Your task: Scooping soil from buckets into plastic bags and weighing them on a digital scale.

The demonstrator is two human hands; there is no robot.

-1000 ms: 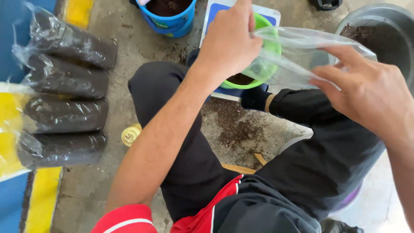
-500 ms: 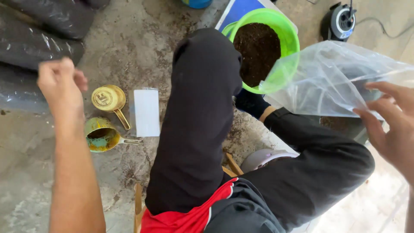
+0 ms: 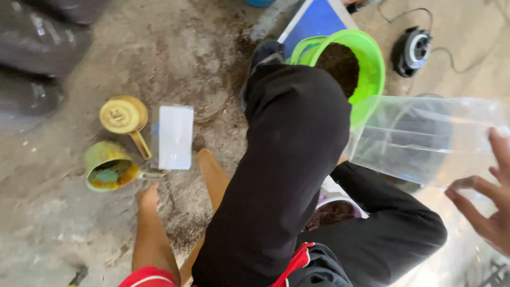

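My left hand (image 3: 147,197) reaches down to the concrete floor, just short of the handle of a greenish metal cup (image 3: 108,168) lying on its side. I cannot see whether its fingers are closed. A gold metal cup (image 3: 124,114) stands upside down beside it, next to a white rectangular card (image 3: 174,136). My right hand (image 3: 487,208) holds a clear plastic bag (image 3: 425,139) by its edge at the right, with the fingers spread. The bag looks empty. It hangs just beside a green bucket (image 3: 375,79) of dark soil.
My legs in black trousers (image 3: 287,159) cross the middle over a low wooden stool (image 3: 211,178). A small bowl of soil (image 3: 333,211) sits under my knee. Filled dark soil bags (image 3: 37,48) lie top left. A blue board (image 3: 317,21) and a black cord reel (image 3: 415,49) are at the top.
My left hand has dropped from raised height to the floor near the greenish cup. The view has swung left and down. The bag stays in my right hand.
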